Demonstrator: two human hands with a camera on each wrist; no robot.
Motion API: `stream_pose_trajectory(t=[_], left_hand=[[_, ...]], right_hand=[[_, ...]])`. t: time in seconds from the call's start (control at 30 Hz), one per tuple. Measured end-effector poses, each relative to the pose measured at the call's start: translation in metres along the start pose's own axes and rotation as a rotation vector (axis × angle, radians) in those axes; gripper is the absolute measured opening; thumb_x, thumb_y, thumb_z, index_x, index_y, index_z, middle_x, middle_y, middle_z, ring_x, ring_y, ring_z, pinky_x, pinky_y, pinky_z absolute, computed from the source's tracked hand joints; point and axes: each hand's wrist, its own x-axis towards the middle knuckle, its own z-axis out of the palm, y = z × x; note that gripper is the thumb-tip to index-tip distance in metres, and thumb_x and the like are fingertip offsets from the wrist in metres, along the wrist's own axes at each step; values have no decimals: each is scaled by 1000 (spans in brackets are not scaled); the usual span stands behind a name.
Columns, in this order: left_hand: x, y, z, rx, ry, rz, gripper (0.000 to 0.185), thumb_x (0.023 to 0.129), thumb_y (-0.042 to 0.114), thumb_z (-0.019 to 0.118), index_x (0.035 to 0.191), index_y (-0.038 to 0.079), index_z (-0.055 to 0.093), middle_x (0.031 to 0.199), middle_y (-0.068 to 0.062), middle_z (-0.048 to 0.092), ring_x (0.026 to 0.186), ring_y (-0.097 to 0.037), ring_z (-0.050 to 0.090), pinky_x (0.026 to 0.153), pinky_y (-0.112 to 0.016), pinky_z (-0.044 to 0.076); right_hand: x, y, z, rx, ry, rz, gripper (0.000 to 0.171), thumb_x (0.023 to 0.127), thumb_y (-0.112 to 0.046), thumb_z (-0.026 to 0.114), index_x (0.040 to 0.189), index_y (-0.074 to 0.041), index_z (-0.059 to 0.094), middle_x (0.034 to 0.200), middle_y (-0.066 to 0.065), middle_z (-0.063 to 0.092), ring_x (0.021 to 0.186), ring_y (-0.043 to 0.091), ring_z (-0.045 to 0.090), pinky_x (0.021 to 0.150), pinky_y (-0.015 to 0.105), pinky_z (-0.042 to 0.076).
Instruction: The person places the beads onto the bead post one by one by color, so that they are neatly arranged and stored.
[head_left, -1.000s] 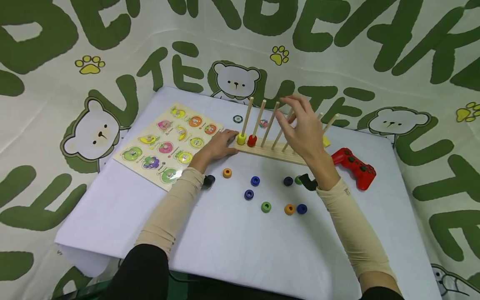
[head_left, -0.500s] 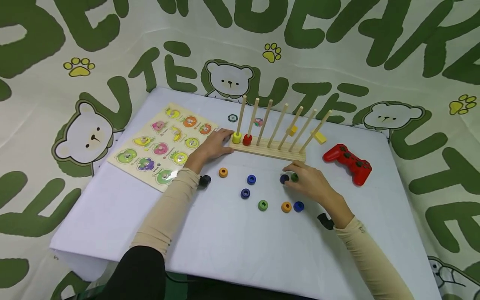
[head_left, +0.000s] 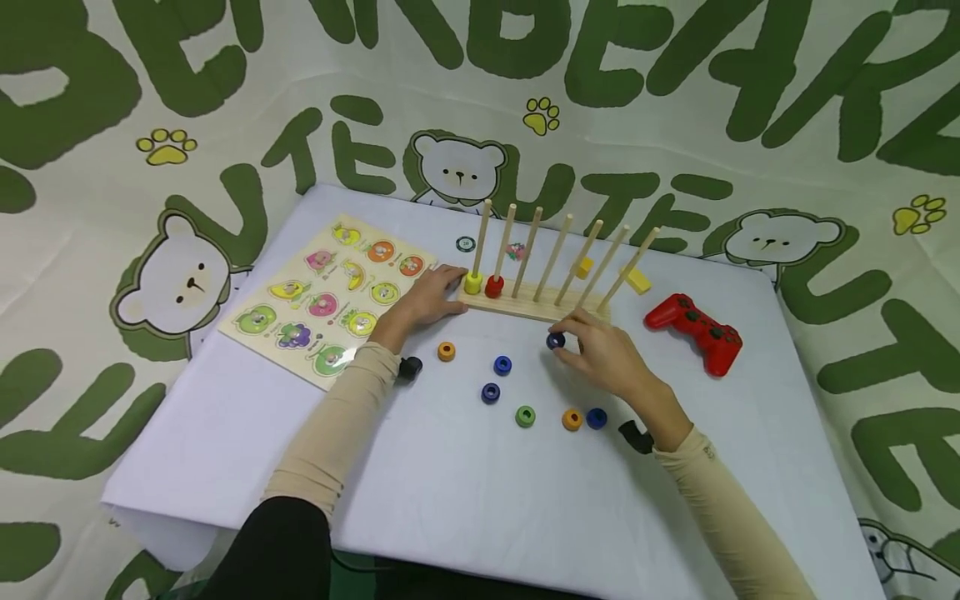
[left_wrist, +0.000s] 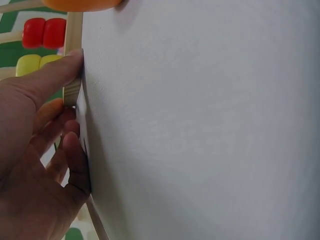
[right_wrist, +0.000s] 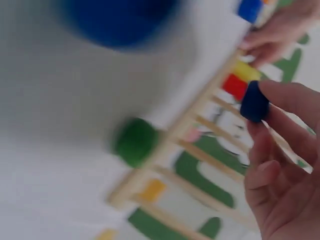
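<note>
**Dark blue ring in my right hand**

My right hand (head_left: 603,354) pinches a dark blue ring (head_left: 556,340) at my fingertips, lifted just in front of the wooden peg rack (head_left: 536,302). My left hand (head_left: 427,296) rests with straight fingers against the rack's left end, beside the yellow ring (head_left: 473,282) and red ring (head_left: 493,287) seated on their pegs. More rings lie loose on the tabletop (head_left: 465,492); a red game controller (head_left: 696,330) sits to the right.

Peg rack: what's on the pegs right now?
On the peg rack, a yellow bead sits on the leftmost peg and a red bead on the second. The other five pegs look bare. The left hand covers the rack's left end.
</note>
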Motion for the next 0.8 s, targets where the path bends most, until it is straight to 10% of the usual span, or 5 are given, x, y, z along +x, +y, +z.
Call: stream_pose_trajectory(t=[0.33, 0.8], left_hand=[[-1, -3, 0, 25, 4, 2, 74, 103, 27, 74, 165, 7, 38, 168, -17, 40, 158, -38, 33, 133, -50, 25], [-4, 1, -2, 13, 8, 32, 74, 101, 24, 76, 164, 5, 41, 166, -19, 43, 155, -39, 38, 131, -50, 29]], right_hand=[[76, -40, -63, 90, 455, -127, 31, 95, -7, 81, 124, 1, 76, 123, 18, 69, 71, 25, 58, 59, 26, 38], [114, -49, -70, -11, 475, -18, 34, 102, -15, 73, 133, -1, 73, 125, 18, 69, 73, 31, 62, 59, 36, 46]])
